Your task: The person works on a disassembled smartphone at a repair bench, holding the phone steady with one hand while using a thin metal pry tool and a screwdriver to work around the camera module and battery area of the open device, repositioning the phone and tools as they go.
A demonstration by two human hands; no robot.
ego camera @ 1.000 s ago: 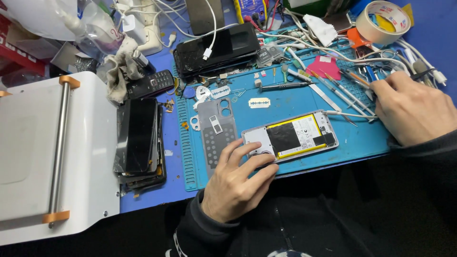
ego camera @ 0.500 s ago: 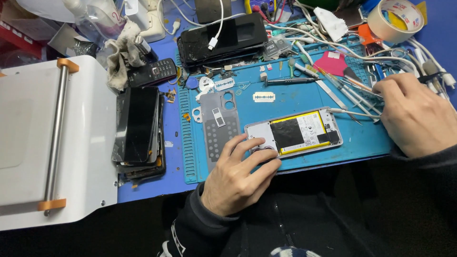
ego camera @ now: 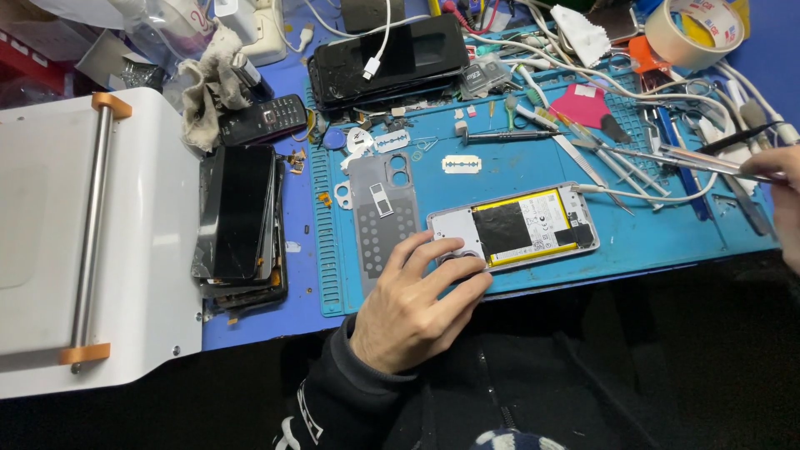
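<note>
Opened phone held steady on the mat while a tool is fetched.

The blue work mat [ego camera: 533, 171] carries the opened phone [ego camera: 514, 227], back cover off and yellow-edged battery exposed, lying near the mat's near edge. Just left of it lies the removed grey back cover [ego camera: 385, 215]. The left hand [ego camera: 415, 302] rests on the phone's left end, fingers [ego camera: 433, 247] spread flat and pressing, not gripping. The right hand [ego camera: 783, 200], at the far right edge, pinches metal tweezers [ego camera: 708, 161]; how tightly cannot be told. Judged step: disassembly, tool selection. The next move calls for bringing the tweezer tips onto the board without slipping. Against the earlier frame, the right hand has drawn further right, the tweezers lifted from the tool pile; the left hand stays put.
</note>
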